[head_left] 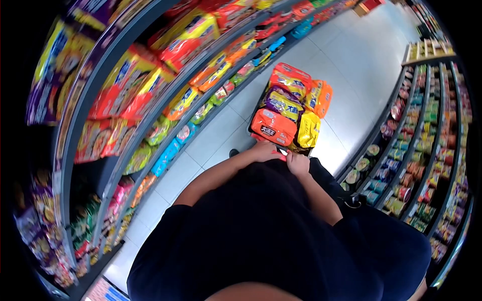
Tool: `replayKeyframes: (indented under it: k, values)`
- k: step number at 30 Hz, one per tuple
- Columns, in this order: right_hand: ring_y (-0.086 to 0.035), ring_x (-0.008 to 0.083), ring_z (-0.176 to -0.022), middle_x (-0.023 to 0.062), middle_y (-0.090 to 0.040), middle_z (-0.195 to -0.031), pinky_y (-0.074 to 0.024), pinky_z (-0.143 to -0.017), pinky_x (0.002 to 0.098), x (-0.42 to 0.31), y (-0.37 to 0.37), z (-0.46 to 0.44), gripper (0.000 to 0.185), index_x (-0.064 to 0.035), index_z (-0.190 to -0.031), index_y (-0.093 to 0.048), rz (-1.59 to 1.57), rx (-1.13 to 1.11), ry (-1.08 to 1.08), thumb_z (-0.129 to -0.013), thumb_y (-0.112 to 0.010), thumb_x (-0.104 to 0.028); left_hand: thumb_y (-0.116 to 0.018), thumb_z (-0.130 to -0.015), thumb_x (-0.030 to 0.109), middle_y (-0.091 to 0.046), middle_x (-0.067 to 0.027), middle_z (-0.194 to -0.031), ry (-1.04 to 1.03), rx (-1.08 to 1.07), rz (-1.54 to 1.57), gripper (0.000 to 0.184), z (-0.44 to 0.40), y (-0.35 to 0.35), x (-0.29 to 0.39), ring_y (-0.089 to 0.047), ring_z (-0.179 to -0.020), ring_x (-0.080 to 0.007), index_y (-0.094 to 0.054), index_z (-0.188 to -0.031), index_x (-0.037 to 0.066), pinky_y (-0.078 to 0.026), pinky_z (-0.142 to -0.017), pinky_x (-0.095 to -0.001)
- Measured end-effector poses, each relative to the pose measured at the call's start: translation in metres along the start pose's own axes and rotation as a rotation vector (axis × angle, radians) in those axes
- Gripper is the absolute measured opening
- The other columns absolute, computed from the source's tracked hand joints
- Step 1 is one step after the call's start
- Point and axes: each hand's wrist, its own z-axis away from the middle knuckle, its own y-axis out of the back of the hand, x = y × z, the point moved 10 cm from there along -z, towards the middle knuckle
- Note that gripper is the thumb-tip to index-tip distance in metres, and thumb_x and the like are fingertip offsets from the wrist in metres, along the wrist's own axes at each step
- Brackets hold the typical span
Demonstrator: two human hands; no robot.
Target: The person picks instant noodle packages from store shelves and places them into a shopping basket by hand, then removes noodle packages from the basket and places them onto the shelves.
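Both hands are closed on the red handle (282,155) of a shopping cart, close to my body. My left hand (263,151) wraps its left part and my right hand (298,163) grips it on the right. Just beyond them the cart is heaped with bright multipacks: an orange-red pack (273,126) nearest, a yellow pack (308,129) at right, a purple and yellow pack (282,104) in the middle, a red pack (291,79) at the far end and an orange pack (319,97) beside it. The packs hide most of the cart's body.
A tall shelf of bagged goods (123,80) runs along the left of the aisle. On the right, a shelf (409,145) holds rows of cups and tubs. Light tiled floor (346,55) stretches ahead between them. A red and brown box (368,6) stands at the far end.
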Motion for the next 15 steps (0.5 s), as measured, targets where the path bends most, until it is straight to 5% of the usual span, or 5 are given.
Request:
replayKeyframes:
  k: [9,11,13,15]
  values:
    - [-0.064,0.0317,-0.069,0.0152,-0.065,-0.07,-0.0521,-0.066,0.0419,0.048,0.038,-0.098,0.039,-0.01,-0.072,-0.071,-0.066,-0.212,-0.09,-0.083,-0.044,-0.037,-0.047,-0.091,0.038,-0.062,-0.0127,-0.092,0.077,-0.075,0.146,0.038,-0.093,0.023,-0.023,-0.056,-0.093,-0.0292,-0.062,-0.085,0.003,-0.042,-0.08,-0.0392]
    - [-0.065,0.0316,-0.072,0.0153,-0.066,-0.074,-0.052,-0.069,0.0418,0.057,0.036,-0.121,0.039,-0.0107,-0.075,-0.071,-0.095,-0.256,-0.111,-0.082,-0.044,-0.037,-0.041,-0.093,0.039,-0.062,-0.0174,-0.091,0.173,-0.168,0.196,0.042,-0.111,0.032,-0.035,-0.054,-0.092,-0.0362,-0.061,-0.087,0.003,-0.043,-0.081,-0.0428]
    - [-0.065,0.0314,-0.075,0.0158,-0.067,-0.078,-0.0519,-0.071,0.0418,0.058,0.039,-0.144,0.04,-0.0097,-0.078,-0.071,-0.136,-0.303,-0.107,-0.082,-0.043,-0.037,-0.04,-0.094,0.04,-0.062,-0.0186,-0.086,0.013,0.013,0.108,0.046,-0.127,0.055,-0.032,-0.056,-0.085,-0.0363,-0.06,-0.079,0.001,-0.043,-0.077,-0.0441]
    - [-0.065,0.0316,-0.076,0.016,-0.067,-0.08,-0.0518,-0.073,0.0421,0.057,0.035,-0.166,0.042,-0.0088,-0.08,-0.071,-0.149,-0.374,-0.094,-0.083,-0.041,-0.038,-0.039,-0.093,0.043,-0.061,-0.0196,-0.076,0.204,0.017,0.143,0.05,-0.138,0.066,-0.049,-0.059,-0.077,-0.037,-0.063,-0.08,0.002,-0.045,-0.072,-0.0455]
